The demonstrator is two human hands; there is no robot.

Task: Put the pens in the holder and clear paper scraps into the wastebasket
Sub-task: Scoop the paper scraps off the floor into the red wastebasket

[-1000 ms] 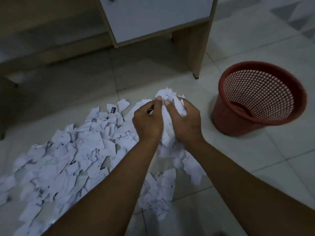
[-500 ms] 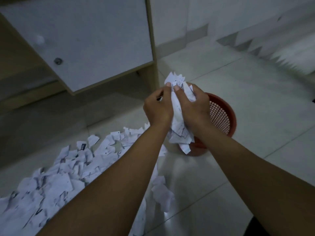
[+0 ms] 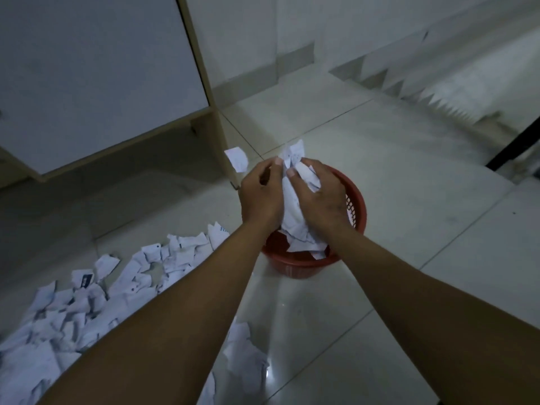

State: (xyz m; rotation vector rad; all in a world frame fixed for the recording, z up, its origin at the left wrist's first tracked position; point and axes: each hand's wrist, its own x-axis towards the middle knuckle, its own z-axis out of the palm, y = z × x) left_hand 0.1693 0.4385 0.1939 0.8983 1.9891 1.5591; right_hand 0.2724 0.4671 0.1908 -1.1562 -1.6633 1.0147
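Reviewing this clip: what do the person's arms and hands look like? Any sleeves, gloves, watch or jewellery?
Both forearms are bare as far as the frame shows, with no sleeve in view. The left hand and right hand wear no gloves; no rings, watch or wristband can be seen. Fingernails are short and plain. The dim light hides finer detail.

The room is dim, lit with a cold greyish cast. The floor [image 3: 394, 176] is laid with large pale glossy tiles divided by thin dark grout lines, and a faint gleam of light shows on the tile near the bottom middle. At upper left stands a cabinet [image 3: 96, 77] with a white door panel framed in light wood, raised on a wooden leg [image 3: 217, 141] with shadowed space beneath. Behind it runs a pale wall [image 3: 263, 33] with a grey skirting strip at its foot
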